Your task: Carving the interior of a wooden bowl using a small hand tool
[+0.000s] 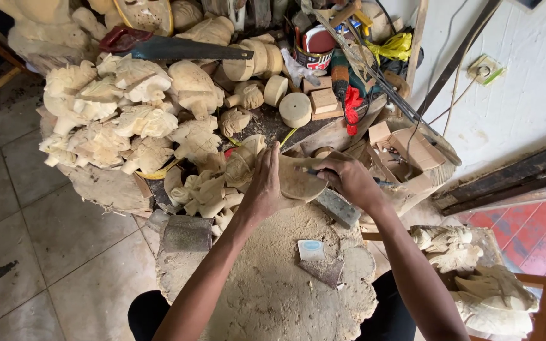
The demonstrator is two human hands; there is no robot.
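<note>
We see a flat rounded wood piece [298,180] lying at the far edge of the sawdust-covered stump [273,284], used here as a tabletop. The left hand [263,186] presses on its left side, fingers laid flat and together over the edge, thumb side toward the pile. The right hand [349,180] grips a thin carving tool [308,170], fingers curled tight around the handle, tip resting on the wood piece.

Risks, as we judge them: the tool tip points toward the left hand, so a slip on the grain could run it into those fingers. The wood piece sits near the stump edge and is only held by palm pressure, so a hard push could skid it into the carved pieces [127,120] heaped just beyond. Loose sawdust under it makes that slide more likely. The grey stone block [338,207] lies just beside the right wrist and could get knocked off. The small pale card [311,249] and the dark scrap [323,271] nearer the body are apart from the work, low risk.

Hard to make out: the tool tip and its blade shape are too small to tell, and the handle end is hidden in the right fist. The underside of the wood piece and any carving on it are not visible. The left thumb is hidden. The handsaw [178,49] on top of the pile is partly covered, and the clutter of cans and cords [342,57] behind is too jumbled to sort
</note>
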